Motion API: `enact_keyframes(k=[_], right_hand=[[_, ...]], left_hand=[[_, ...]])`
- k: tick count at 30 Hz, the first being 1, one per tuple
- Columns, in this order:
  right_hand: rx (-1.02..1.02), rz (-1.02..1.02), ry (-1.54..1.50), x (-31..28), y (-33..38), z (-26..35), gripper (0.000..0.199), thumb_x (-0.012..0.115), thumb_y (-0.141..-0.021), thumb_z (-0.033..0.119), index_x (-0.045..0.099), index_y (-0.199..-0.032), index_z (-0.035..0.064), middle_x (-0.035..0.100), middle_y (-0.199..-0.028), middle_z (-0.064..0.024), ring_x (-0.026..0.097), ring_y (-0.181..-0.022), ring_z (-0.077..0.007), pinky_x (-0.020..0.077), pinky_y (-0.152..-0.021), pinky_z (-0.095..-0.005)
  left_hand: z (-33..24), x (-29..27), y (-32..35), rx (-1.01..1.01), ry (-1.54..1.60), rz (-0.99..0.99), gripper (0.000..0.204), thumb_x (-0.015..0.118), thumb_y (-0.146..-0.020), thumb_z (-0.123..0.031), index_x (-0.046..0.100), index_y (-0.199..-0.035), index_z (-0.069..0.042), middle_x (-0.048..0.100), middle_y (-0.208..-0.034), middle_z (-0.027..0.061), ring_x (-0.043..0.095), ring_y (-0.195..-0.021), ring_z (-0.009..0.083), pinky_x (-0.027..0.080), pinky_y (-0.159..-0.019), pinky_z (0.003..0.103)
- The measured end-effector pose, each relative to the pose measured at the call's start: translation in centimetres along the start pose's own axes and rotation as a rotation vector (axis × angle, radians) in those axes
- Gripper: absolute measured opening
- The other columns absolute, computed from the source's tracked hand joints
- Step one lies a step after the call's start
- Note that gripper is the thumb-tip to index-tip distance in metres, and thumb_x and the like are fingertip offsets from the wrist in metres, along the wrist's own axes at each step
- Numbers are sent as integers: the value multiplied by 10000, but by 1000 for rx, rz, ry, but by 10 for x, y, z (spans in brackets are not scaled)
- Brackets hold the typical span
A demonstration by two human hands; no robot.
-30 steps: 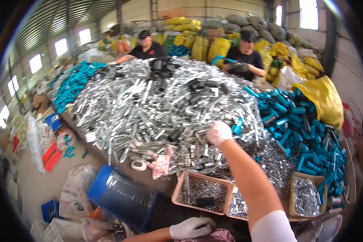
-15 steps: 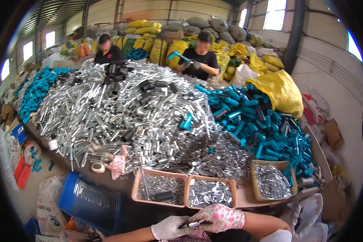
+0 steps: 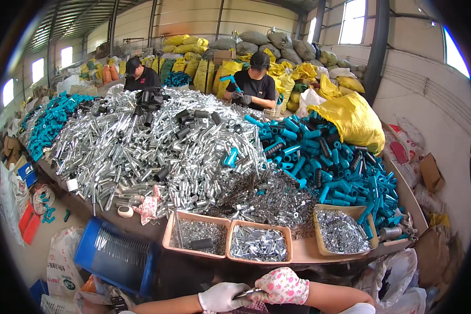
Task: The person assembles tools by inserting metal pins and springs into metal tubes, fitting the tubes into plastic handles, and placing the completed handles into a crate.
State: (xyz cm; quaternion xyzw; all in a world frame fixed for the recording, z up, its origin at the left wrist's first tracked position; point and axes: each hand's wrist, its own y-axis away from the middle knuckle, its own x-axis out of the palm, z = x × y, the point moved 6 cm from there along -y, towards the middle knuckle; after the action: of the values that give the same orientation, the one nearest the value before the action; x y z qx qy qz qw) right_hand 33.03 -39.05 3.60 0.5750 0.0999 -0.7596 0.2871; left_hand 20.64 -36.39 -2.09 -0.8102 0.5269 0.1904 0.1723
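Observation:
Low in the picture, my left hand point(image 3: 224, 298) in a white glove and my right hand point(image 3: 282, 286) in a pink-and-white patterned glove meet over a small shiny metal rod-like part point(image 3: 249, 292). Fingers of both hands are closed around it, hiding most of its length. Just beyond them, along the table's near edge, stand a tray point(image 3: 259, 223) of short metal pieces, a second tray point(image 3: 197, 216) of tiny metal parts with a black sleeve in it, and a third tray point(image 3: 345, 253) of small metal parts farther right.
A big heap of metal tubes point(image 3: 125, 141) covers the table, with springs point(image 3: 246, 188) and teal plastic handles point(image 3: 340, 178) to its right. A blue crate point(image 3: 85, 251) of thin rods sits left. A yellow sack point(image 3: 350, 123) and two co-workers point(image 3: 254, 86) are beyond.
The view has shifted slightly, so the trays appear farther left. My hands stay together on the metal part. The right co-worker's teal-handled piece and hands are lower against the body.

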Motion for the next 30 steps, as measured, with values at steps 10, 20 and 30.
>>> enact_keyframes(k=[10,20,30], right_hand=[[117,140,-164,-5,-9,0,366,598,-897,409,629,-1092,101,662,-810,-147,653,-817,-339,514,-720,-436],[3,-28,-331,-12,-18,5,472,645,-860,419,605,-1204,98,677,-941,-164,653,-901,-329,517,-773,-397],[-143,-167,-210,-16,-24,7,522,642,-867,358,511,-1310,115,654,-1024,-137,633,-937,-328,506,-775,-420]], left_hand=[[7,-6,5,-3,2,-66,344,625,-884,-278,614,-1092,-4,660,-891,206,653,-839,365,513,-732,412],[20,-8,3,-14,-41,-52,390,597,-886,-323,599,-1113,-7,650,-912,220,640,-850,385,501,-742,433],[19,-21,9,-12,5,-65,420,609,-881,-374,608,-1078,-3,650,-891,218,642,-844,379,500,-740,440]])
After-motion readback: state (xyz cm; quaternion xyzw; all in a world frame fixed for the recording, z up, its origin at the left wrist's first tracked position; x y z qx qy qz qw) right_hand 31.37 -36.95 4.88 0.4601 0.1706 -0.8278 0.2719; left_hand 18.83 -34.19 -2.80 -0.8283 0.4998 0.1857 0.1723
